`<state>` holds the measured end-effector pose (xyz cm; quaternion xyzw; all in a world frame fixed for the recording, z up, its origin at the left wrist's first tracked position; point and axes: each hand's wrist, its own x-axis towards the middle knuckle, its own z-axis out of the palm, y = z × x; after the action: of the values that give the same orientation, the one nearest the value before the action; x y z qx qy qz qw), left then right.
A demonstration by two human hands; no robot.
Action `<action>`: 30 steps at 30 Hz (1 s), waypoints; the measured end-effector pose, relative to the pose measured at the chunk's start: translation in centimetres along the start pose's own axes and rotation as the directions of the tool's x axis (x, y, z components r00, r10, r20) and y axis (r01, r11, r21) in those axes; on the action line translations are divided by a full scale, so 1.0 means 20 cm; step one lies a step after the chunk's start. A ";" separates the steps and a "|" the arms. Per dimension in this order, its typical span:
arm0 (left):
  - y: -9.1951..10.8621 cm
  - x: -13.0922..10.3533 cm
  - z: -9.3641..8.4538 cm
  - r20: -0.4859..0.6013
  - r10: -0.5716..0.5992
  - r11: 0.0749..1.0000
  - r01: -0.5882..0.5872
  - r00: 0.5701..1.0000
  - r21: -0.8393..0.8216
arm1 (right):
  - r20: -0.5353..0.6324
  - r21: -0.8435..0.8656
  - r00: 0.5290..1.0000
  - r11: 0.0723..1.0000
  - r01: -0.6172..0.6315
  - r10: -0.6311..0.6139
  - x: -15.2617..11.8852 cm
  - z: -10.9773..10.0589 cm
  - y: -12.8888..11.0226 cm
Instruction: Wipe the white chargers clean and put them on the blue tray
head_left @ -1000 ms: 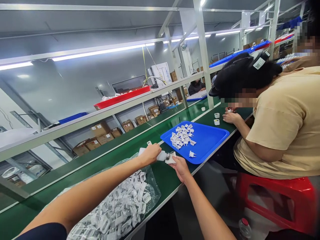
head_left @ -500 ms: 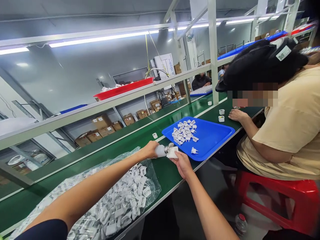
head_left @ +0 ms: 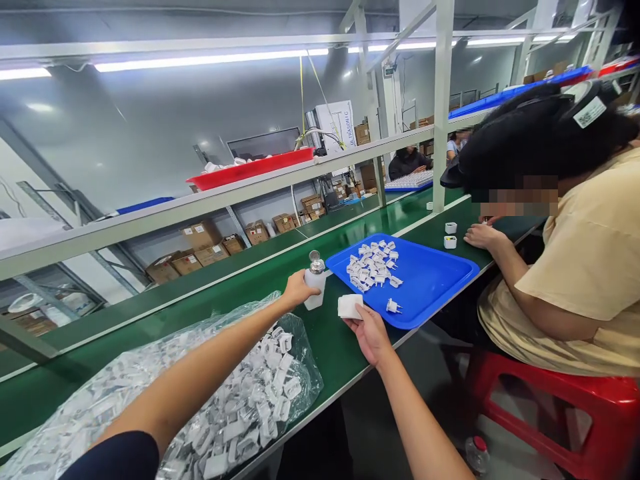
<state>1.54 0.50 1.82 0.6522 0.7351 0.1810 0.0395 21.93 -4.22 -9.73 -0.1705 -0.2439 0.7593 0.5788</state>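
My left hand point(head_left: 296, 291) grips a small white bottle with a metal pump top point(head_left: 315, 283), which stands upright on the green bench point(head_left: 330, 350). My right hand point(head_left: 369, 332) holds a folded white pad point(head_left: 349, 306) just right of the bottle, apart from it. A blue tray point(head_left: 430, 280) lies beyond my right hand with a heap of several small white plug parts point(head_left: 373, 265) and one lone plug part point(head_left: 393, 307) near its front edge. A clear plastic bag of many white plastic parts point(head_left: 235, 407) lies under my left forearm.
A person in a yellow shirt point(head_left: 590, 267) sits on a red stool point(head_left: 550, 407) to the right, a hand point(head_left: 483, 235) by two small white parts point(head_left: 449, 235). A shelf rail carries a red tray point(head_left: 250, 170). Cardboard boxes point(head_left: 200, 243) stand behind the bench.
My left hand has turned the bottle from tilted against the pad to upright on the bench. My right hand with the pad has drawn slightly away from the bottle.
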 end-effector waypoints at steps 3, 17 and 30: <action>0.00 0.08 0.05 -0.091 -0.060 0.990 0.048 0.994 -0.136 | 0.004 -0.021 1.000 1.000 0.010 -0.010 -0.01 0.00 0.00; 0.06 0.20 0.06 -0.035 -0.138 0.964 0.126 0.990 -0.235 | 0.026 -0.273 0.994 0.956 0.107 -0.104 -0.02 0.01 0.04; -0.23 -0.45 -0.23 0.400 0.093 0.982 -0.149 0.912 0.113 | -0.046 -0.550 0.993 0.832 0.069 -0.113 -0.06 -0.04 0.07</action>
<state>-2.77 -9.57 3.00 0.7208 0.6811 -0.0039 0.1288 21.65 -5.56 -11.22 -0.3460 -0.4359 0.6226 0.5502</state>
